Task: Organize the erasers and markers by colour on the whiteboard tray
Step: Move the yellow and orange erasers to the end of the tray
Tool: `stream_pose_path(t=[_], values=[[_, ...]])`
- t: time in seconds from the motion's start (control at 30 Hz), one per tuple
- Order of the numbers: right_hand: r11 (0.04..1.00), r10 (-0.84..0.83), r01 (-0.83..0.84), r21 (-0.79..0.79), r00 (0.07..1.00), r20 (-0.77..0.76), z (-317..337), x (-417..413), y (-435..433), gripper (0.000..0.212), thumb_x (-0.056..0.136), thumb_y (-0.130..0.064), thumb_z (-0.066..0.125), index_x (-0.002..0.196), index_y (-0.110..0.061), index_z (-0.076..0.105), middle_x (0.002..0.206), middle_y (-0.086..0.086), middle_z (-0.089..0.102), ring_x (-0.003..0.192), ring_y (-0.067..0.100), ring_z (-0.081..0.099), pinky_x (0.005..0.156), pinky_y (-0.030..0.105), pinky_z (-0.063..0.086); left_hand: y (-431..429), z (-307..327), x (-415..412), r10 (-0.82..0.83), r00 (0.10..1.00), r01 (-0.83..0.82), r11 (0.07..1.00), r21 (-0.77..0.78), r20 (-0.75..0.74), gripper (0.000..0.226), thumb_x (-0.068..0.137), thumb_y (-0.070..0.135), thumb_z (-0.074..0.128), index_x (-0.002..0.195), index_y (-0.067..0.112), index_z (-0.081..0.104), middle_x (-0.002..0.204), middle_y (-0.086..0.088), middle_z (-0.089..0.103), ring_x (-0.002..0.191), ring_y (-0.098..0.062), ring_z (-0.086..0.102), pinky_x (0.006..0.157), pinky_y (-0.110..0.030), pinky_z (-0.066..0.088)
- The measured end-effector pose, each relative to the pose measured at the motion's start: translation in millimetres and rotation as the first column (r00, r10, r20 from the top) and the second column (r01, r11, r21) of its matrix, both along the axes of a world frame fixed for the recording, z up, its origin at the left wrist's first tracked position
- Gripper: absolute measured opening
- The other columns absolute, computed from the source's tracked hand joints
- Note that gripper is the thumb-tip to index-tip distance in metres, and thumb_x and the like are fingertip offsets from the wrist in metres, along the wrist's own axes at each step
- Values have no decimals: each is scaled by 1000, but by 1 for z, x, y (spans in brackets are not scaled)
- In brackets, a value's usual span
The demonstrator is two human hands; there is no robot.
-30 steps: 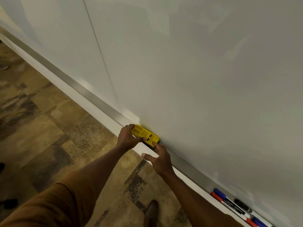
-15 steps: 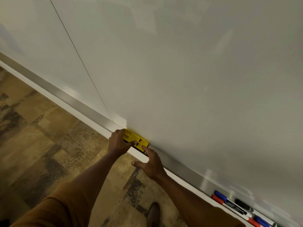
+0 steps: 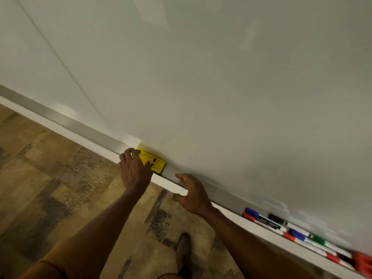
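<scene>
A yellow eraser (image 3: 156, 163) lies flat on the metal whiteboard tray (image 3: 84, 127), against the board. My left hand (image 3: 134, 170) rests on its left end, thumb and fingers around it. My right hand (image 3: 192, 193) hovers open over the tray's front edge, a short way right of the eraser and apart from it. Further right on the tray lie several markers: a blue-capped one (image 3: 252, 212), a red-capped one (image 3: 249, 217), a black one (image 3: 278, 219) and a green one (image 3: 318, 240). A red eraser (image 3: 363, 262) shows blurred at the right edge.
The whiteboard (image 3: 221, 87) fills the upper view, with a seam running down its left part. Below the tray is brown patterned flooring (image 3: 50, 188). My shoe (image 3: 184, 250) stands on the floor under my right arm.
My right hand has let go of the eraser's right end and drawn back to the right along the tray. My left hand stays on the eraser. The view has shifted right, showing more markers.
</scene>
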State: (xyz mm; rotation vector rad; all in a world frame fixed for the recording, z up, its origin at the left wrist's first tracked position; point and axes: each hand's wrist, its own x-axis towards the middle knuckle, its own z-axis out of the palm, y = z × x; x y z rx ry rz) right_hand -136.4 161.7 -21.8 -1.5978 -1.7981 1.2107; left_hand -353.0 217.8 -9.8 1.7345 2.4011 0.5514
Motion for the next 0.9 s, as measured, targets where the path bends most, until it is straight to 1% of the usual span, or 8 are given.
stream_pose_path(t=[0.1,0.2,0.27,0.37,0.57,0.63,0.77,0.9], values=[[995,-64,60,81,996,55,7,48,-22,49,83,-40,79,128,-29,64,122,-12,64,110,6,62,91,37,57,-27,3,56,-33,995,23,994,105,98,34,82,23,81,109,8,65,117,-17,61,112,-40,51,87,-52,47],[988,-133,123,89,984,118,20,104,-47,32,88,-40,76,117,-28,69,110,-10,69,97,6,66,84,34,60,-57,10,124,-97,956,86,995,52,275,14,88,27,78,93,16,71,102,-8,68,108,-33,54,83,-48,52],[981,-179,165,98,972,154,30,145,-67,27,88,-41,74,111,-28,73,103,-10,75,90,5,69,82,33,59,-76,15,171,-149,904,168,986,-12,401,13,91,31,76,85,19,73,93,-2,73,98,-26,62,79,-42,55],[971,-235,221,89,947,218,44,208,-105,24,89,-40,72,110,-27,74,101,-11,77,87,4,69,80,29,58,-101,19,238,-236,777,354,930,-94,584,17,93,30,75,81,18,74,79,7,75,78,-16,70,74,-34,56],[878,-476,463,120,825,304,45,329,-187,16,88,-39,73,99,-29,75,91,-11,76,80,2,69,76,32,57,-148,19,357,-467,619,683,717,-139,631,14,90,28,79,82,16,75,74,7,74,71,-9,68,67,-28,51],[827,-557,549,120,771,309,44,363,-209,15,87,-38,74,99,-29,76,90,-11,76,79,2,70,76,32,58,-162,18,393,-519,576,743,655,-140,632,18,90,28,80,80,15,72,72,6,71,70,-7,64,65,-27,47],[723,-688,669,172,673,273,39,418,-239,16,86,-36,72,97,-26,77,88,-9,77,76,3,70,75,35,59,-180,15,452,-552,533,797,581,-161,642,23,88,31,82,75,19,68,69,11,67,68,0,61,59,-14,38],[606,-787,773,186,549,282,33,460,-259,10,85,-26,79,95,-26,77,88,-8,76,80,11,71,79,33,57,-193,7,492,-526,533,801,566,-195,663,19,86,28,83,76,18,70,78,9,72,78,-8,65,67,-28,44]])
